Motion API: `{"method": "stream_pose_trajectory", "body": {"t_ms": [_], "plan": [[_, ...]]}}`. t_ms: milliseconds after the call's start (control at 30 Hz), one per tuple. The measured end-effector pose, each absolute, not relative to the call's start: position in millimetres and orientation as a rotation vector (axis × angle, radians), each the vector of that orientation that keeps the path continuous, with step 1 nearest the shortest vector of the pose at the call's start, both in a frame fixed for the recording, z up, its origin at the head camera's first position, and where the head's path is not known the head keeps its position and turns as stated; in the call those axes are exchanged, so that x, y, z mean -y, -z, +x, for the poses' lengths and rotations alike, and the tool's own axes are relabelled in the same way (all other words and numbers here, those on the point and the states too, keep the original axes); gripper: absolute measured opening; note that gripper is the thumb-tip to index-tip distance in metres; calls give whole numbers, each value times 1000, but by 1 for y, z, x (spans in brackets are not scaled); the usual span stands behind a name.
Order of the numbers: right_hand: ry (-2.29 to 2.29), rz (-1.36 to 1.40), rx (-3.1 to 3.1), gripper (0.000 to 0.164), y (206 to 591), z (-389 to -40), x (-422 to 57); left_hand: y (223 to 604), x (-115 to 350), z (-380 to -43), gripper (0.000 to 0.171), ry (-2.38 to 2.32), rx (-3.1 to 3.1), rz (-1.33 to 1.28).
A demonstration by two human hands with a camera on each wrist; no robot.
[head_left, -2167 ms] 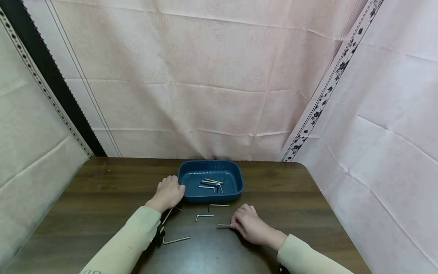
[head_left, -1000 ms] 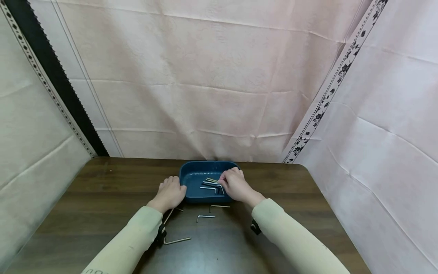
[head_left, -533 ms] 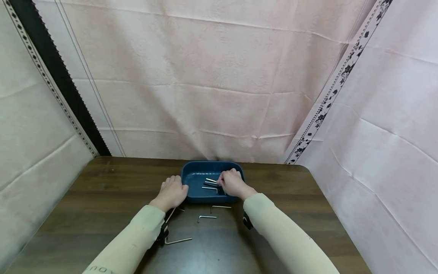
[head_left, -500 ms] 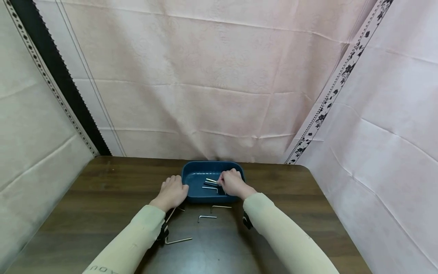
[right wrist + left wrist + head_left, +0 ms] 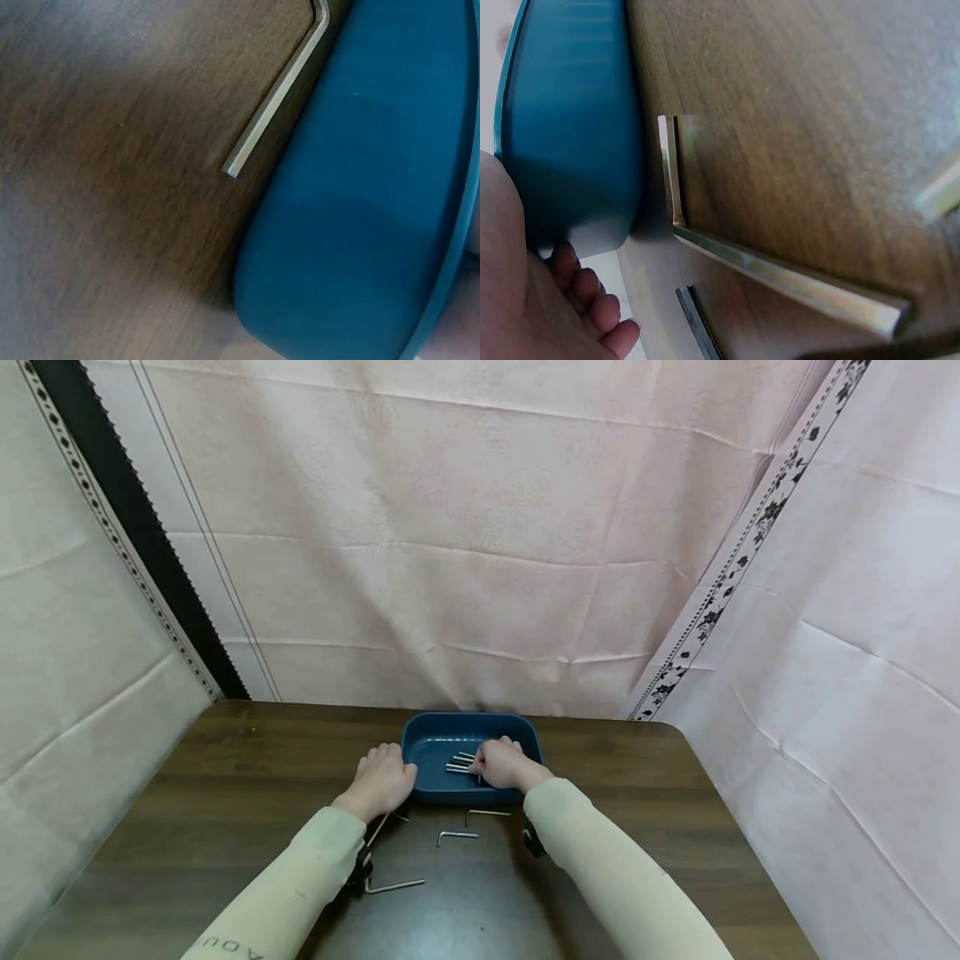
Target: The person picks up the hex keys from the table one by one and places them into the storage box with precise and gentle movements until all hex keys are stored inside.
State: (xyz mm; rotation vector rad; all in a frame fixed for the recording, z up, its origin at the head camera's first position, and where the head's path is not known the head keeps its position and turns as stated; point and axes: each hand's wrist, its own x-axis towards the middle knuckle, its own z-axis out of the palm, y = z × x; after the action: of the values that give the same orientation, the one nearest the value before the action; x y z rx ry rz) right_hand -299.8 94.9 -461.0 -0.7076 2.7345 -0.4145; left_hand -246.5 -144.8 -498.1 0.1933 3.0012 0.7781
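My left hand (image 5: 381, 781) holds the left end of a blue plastic tray (image 5: 465, 796); in the left wrist view its fingers curl at the tray's outer side. Inside the tray lie several hex keys (image 5: 458, 767), side by side. My right hand (image 5: 508, 764) reaches over the front right of the tray, thumb and fingers pinching at the right ends of these keys and covering them. The right wrist view shows mostly the tray's outer wall (image 5: 337, 225); the right fingertips are hidden there behind the rim.
On the wooden table in front of the tray lie loose hex keys: one (image 5: 489, 812) close to the tray, a small one (image 5: 459, 835), and a longer one (image 5: 397, 887) nearer me. Another hex key (image 5: 787, 277) and a dark one (image 5: 697, 324) lie beside my left wrist.
My right hand picked up a hex key from the table, carried it into the tray, and has since shifted slightly down and left among the keys. My left hand keeps its hold on the tray.
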Motion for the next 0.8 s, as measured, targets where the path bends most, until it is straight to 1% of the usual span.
{"method": "stream_pose_trajectory", "body": {"t_ms": [367, 567, 667, 800], "plan": [[442, -722, -2664, 19, 464, -301, -95, 498, 144, -246, 43, -791, -3005, 181], [539, -739, -2708, 11, 462, -298, -104, 496, 143, -245, 43, -797, -2996, 175], [622, -758, -2747, 11, 459, -295, -113, 496, 143, -245, 43, -794, -2988, 178], [773, -757, -2786, 16, 451, -286, -129, 496, 145, -245, 43, -797, -2985, 192]]}}
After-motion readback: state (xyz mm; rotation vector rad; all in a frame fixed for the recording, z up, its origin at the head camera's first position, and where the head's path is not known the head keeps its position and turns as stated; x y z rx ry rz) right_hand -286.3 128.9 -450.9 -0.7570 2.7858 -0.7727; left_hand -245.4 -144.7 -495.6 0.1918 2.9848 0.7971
